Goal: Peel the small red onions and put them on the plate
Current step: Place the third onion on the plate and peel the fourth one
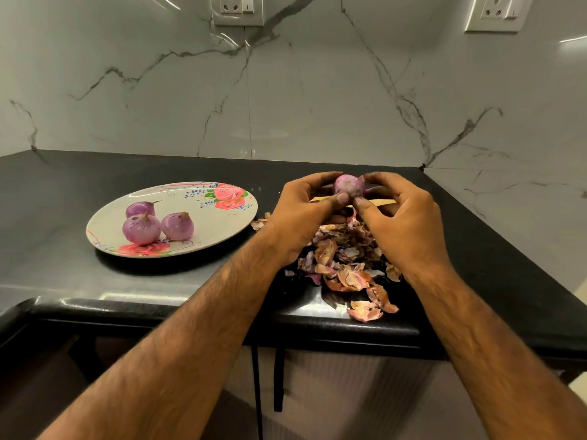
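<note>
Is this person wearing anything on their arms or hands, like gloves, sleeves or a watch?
No. The left hand and right hand are bare, with no gloves, rings or watch visible. The forearms are bare and hairy; no sleeve shows in view.

The head view looks forward and down across the worktop (57, 198) toward the marble wall (317, 100). It sits close above the near edge.

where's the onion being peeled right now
Head view, right of centre: the onion is held between the left hand and right hand, above the pile of skins, right of the plate.
</note>
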